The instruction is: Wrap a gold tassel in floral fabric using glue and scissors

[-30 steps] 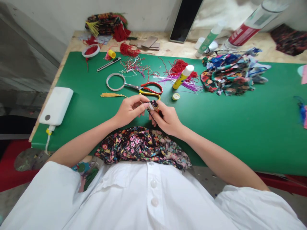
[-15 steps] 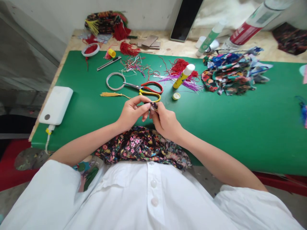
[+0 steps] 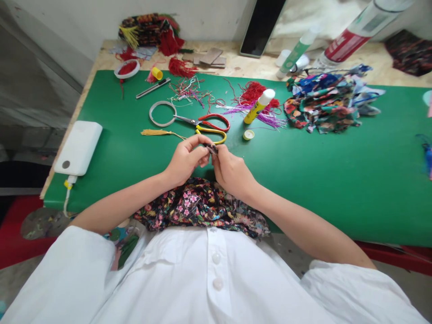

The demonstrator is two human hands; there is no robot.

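Between my two hands is a small piece of dark patterned fabric, pinched at both ends. My left hand is closed on its left end, thumb and forefinger together. Its right end sits in the fingers of my right hand, also closed. Just beyond the fingertips lie scissors with one red and one yellow handle. A yellow tassel and a pale ring rest beside the scissors. Below my hands, a bunched floral cloth covers the table's front edge at my lap.
A yellow glue stick stands uncapped beside its cap. Floral fabric pieces are heaped at right. Red thread and a utility knife lie farther back. A white power bank sits at left on the green mat.
The fabric piece between my fingers has turned and looks narrower. My left fingers have curled in more, and my right thumb and fingers have shifted slightly.
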